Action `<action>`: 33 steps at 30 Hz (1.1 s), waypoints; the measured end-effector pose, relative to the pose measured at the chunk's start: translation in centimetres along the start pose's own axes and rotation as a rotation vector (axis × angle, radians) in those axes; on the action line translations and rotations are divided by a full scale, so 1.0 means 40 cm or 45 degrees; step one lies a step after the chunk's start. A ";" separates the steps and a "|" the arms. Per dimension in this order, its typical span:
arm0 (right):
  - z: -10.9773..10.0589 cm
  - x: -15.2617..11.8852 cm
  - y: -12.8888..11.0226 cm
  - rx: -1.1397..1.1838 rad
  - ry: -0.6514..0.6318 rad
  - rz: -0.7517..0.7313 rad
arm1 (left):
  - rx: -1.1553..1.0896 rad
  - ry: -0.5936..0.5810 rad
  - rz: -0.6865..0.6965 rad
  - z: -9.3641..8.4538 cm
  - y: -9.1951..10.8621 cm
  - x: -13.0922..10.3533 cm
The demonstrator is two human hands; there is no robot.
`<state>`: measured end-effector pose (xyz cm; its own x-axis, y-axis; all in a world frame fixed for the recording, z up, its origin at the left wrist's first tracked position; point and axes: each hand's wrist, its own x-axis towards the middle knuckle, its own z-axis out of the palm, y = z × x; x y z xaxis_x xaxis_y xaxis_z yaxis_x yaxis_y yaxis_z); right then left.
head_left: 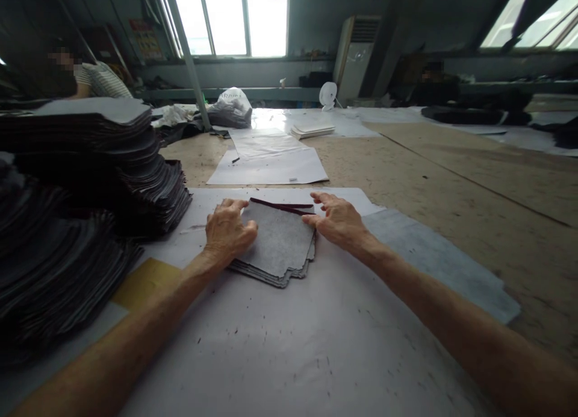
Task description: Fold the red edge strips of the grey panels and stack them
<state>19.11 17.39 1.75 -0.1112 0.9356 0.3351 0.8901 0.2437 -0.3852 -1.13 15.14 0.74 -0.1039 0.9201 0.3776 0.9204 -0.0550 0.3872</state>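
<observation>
A small stack of grey, felt-like sheets [280,239] with notched corners lies on white paper in front of me. Dark maroon strips [289,207] show along its far edge. My left hand [228,227] rests at the left side of the stack, thumb over the top sheet and apart from the bent fingers. At the far right corner is my right hand [336,219], its fingers spread, the lower fingertips touching the dark edge. Neither hand is closed around anything. Whether the left fingertips press on the stack's edge is hard to see.
Tall piles of dark-edged sheets [153,170] rise at the left, beside a yellow piece [147,282]. A pale blue-grey sheet [433,260] lies at right. Farther off are white sheets [271,164], a plastic bag [230,108], a metal post [187,55] and a person [103,79].
</observation>
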 end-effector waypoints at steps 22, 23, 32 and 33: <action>-0.014 0.013 -0.077 -0.145 0.072 -0.330 | -0.016 0.072 0.025 0.038 -0.002 -0.006; -0.009 0.024 -0.070 -0.157 0.073 -0.252 | -0.020 0.050 0.011 0.039 -0.003 -0.005; 0.020 0.037 -0.056 -0.219 -0.021 -0.097 | -0.037 -0.056 -0.056 0.046 -0.001 -0.004; 0.019 0.029 -0.062 -0.214 -0.021 -0.139 | -0.040 -0.055 -0.063 0.046 -0.001 -0.004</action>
<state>16.43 18.06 2.44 -0.2172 0.9102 0.3528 0.9334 0.2994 -0.1977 -0.45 15.70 -0.86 -0.1316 0.9379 0.3209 0.9020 -0.0210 0.4311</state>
